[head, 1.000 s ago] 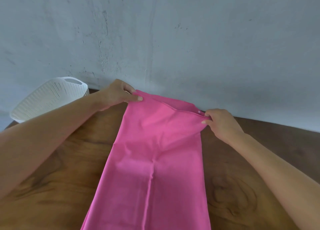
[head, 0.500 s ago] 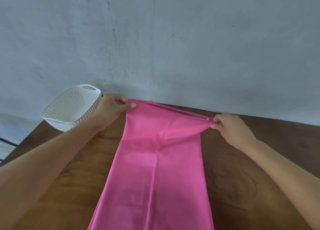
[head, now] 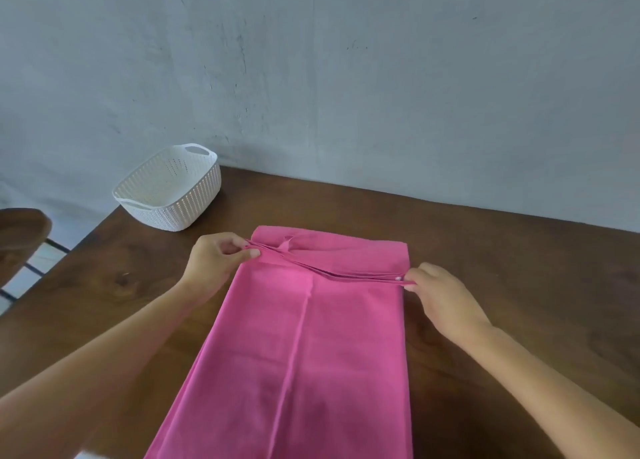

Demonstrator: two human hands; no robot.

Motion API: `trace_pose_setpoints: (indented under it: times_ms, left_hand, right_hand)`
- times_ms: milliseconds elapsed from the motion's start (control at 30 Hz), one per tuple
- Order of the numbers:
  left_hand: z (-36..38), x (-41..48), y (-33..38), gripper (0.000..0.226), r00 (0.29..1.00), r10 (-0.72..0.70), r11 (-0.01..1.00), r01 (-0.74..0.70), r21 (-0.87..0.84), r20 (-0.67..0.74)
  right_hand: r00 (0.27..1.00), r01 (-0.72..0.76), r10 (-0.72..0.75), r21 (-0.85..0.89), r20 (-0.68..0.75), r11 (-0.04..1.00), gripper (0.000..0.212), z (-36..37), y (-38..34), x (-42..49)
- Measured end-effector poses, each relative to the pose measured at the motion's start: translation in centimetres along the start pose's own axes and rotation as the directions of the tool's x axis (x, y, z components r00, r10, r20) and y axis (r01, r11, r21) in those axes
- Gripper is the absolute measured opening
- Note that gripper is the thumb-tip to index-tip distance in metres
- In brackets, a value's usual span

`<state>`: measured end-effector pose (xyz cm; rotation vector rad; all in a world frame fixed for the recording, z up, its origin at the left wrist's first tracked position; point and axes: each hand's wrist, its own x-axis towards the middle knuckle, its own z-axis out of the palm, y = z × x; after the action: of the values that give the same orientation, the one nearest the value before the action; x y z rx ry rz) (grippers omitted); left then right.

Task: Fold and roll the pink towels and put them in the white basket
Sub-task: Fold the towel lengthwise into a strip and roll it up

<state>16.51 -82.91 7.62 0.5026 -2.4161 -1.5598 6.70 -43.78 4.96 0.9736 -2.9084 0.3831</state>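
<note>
Left hand (head: 216,261) and right hand (head: 438,294) both pinching.

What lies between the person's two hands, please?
In the head view, the layered edge of the pink cloth towel spans the gap, pinched by the left hand at one end and the right hand at the other.

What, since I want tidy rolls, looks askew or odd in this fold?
On the pink towel, the stacked edges pinched between the left hand and right hand fan apart instead of lying flush, and a small fabric loop pokes up near the left hand. The white basket stands upright; nothing spilled.
</note>
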Motion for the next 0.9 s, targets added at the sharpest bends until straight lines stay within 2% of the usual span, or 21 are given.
trace_pose_setpoints:
  times_ms: [100,167,333,633,900]
  left_hand:
    - [0.6,-1.8,-1.6,0.010,0.999,-0.051,0.996,0.051,0.078,0.004]
    - [1.1,-3.2,-2.5,0.013,0.998,-0.062,0.990,0.062,0.130,-0.004]
    - [1.5,-6.0,-4.0,0.013,0.995,-0.070,0.992,0.077,0.096,-0.073]
    - [0.1,-11.8,-5.2,0.021,1.000,0.026,0.994,-0.025,0.105,-0.015]
    - [-3.4,-19.2,-7.6,0.017,0.993,0.109,0.987,-0.113,0.114,0.040]
  right_hand:
    - [0.997,-0.011,0.013,0.024,-0.074,1.000,0.009,1.8,-0.1,-1.2]
    - [0.988,0.006,0.001,0.047,-0.157,0.999,0.017,3.2,0.1,-2.4]
    - [0.962,-0.028,0.045,0.066,-0.268,0.997,0.027,4.6,-1.2,-5.2]
    - [0.944,-0.155,0.154,0.022,-0.293,0.988,0.028,5.4,-5.6,-11.8]
    - [0.921,-0.203,0.167,-0.067,-0.351,0.977,0.037,6.0,-11.6,-19.8]
